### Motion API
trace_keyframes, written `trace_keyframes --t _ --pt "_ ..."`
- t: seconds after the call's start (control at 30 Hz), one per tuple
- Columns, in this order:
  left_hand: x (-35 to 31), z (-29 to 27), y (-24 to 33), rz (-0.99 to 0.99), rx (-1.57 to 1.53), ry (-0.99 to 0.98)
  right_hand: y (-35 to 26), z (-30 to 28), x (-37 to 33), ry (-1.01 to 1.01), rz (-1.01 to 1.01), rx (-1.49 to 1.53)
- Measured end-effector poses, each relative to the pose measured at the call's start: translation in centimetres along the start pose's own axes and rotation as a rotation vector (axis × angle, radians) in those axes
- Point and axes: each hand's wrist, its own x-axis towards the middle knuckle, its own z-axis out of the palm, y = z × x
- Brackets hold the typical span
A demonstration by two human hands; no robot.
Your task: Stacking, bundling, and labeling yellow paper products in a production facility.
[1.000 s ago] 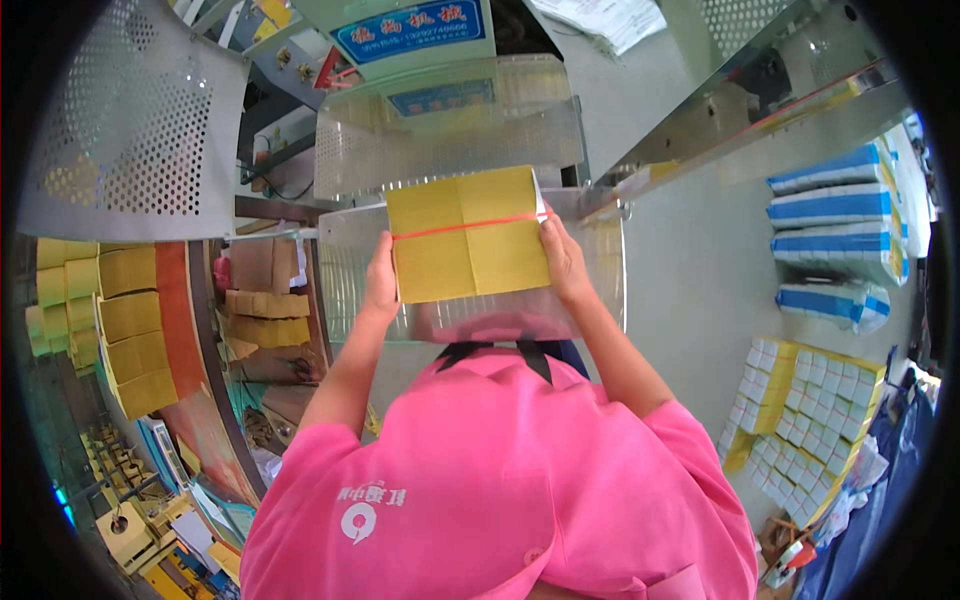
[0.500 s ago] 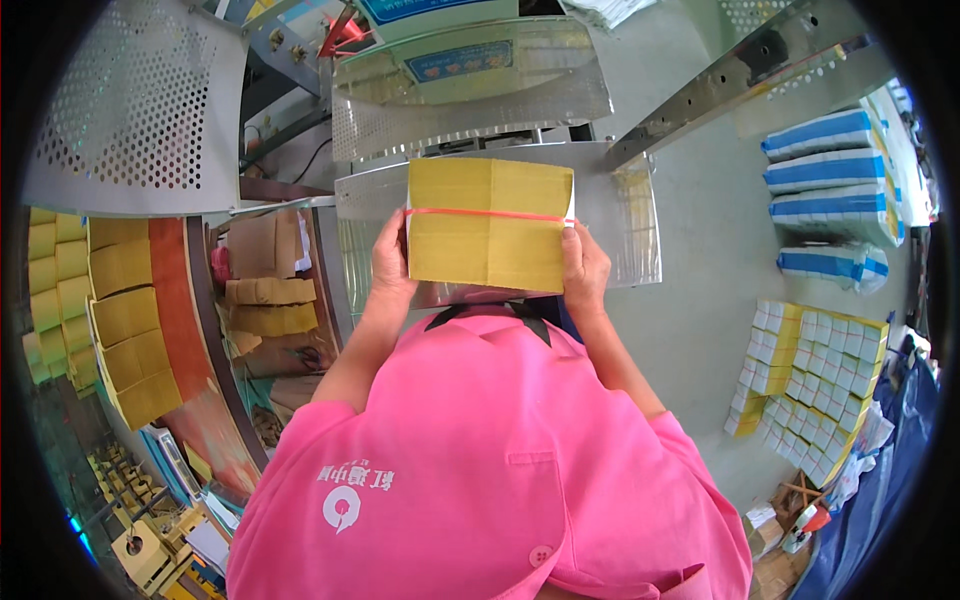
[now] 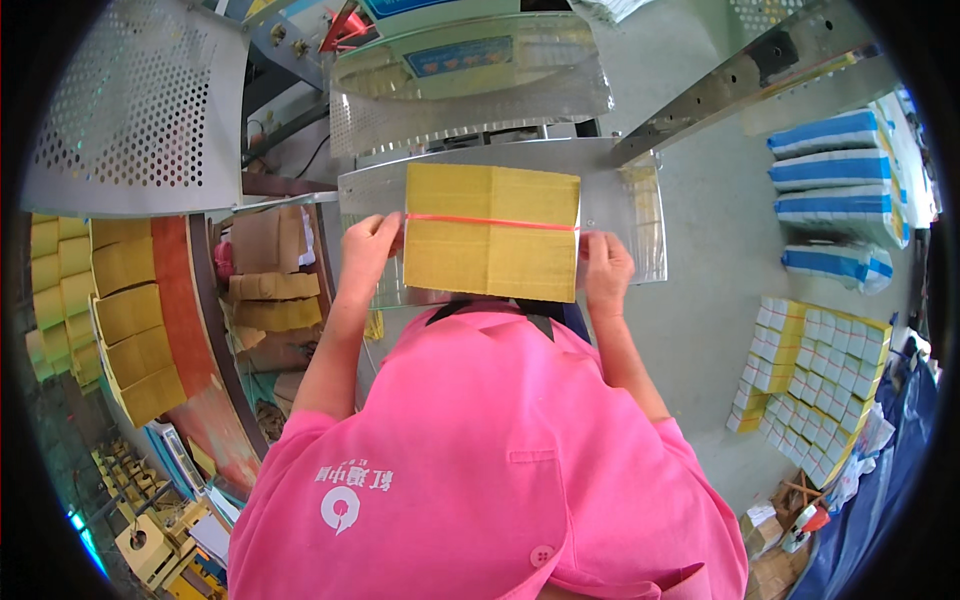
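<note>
- One yellow bundle [image 3: 490,265] is at the centre of the frame, in front of a metal counter [image 3: 612,190]; whether it rests there cannot be told.
- A red band [image 3: 490,221] crosses the bundle from side to side, above its middle.
- The person's left hand [image 3: 372,247] is at the bundle's left edge, fingers drawn together by the band's end.
- The right hand [image 3: 606,268] has its fingers curled at the opposite edge; whether either hand pinches the band or only touches it cannot be told.
- A perforated metal panel [image 3: 130,120] fills the upper left.
- Blue-and-white packages [image 3: 832,172] are at the upper right, with small banded stacks [image 3: 828,370] below them.
</note>
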Motion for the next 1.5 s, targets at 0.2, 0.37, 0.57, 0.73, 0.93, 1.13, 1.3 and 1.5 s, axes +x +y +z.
trace_keyframes --t 0.2,0.37,0.57,0.73,0.93,1.13,1.3,1.5 --pt "2.9 0.9 -2.0 -0.11 -0.478 -0.014 -0.2 -1.2 2.4 -0.057 0.164 0.046" --pt "2.8 5.2 -0.1 -0.253 -0.638 -0.229 0.4 1.4 2.3 -0.162 0.166 -0.05" --pt "1.1 4.4 1.0 0.159 -0.758 -0.157 -4.0 1.4 3.2 -0.209 -0.023 0.268" --pt "0.4 4.0 -1.9 0.594 -0.138 -0.009 -4.2 1.4 3.2 -0.188 -0.231 0.302" --pt "1.5 4.1 -4.8 0.768 0.241 -0.035 -1.4 1.3 3.5 -0.215 -0.096 0.435" --pt "4.6 6.2 -4.3 1.005 0.303 0.061 -0.2 -1.3 3.1 -0.015 -0.334 0.107" --pt "5.5 9.7 -8.1 0.892 -0.067 -0.382 -0.3 2.7 2.1 -0.17 -0.121 0.272" --pt "-1.8 7.6 -12.9 0.583 -0.214 -0.684 2.7 -5.1 -2.5 0.006 -0.117 0.506"
